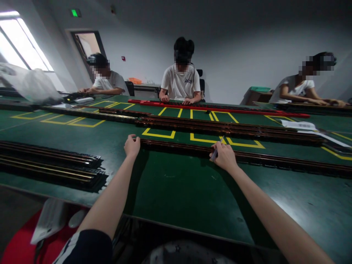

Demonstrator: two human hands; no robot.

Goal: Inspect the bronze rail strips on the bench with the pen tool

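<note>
Worktop (176, 190): one, green, marked with yellow tape outlines (159, 135)

Dark strip (178, 146): one, long and narrow, lay on the worktop before the person, its left end at the left hand, its length running under or just behind the right hand and out of view at right

Left grip (132, 146), a bare hand: fingers curled at the strip's left end; whether they pinched it or only rested there could not be told

Right grip (224, 156), a bare hand: closed round a slim pen-like tool (215, 154), thin tip pointing up and away, beside the strip

Bundle of strips (192, 125): several, side by side, beyond the single strip and roughly along it

Stacked strips (55, 171): two groups, at left, near the worktop's front edge

Paper sheets (298, 125): at right, by the bundle

Co-worker (180, 82): seated opposite, hands at a red strip (291, 114)

Risks, as judged: a loose left hold could have let the strip skid or swing under sideways pressure; the tool's tip, if sharp, could have scratched the strip on a slip; a push away could have knocked the strip into the bundle, its long right end being unheld by either hand
</note>
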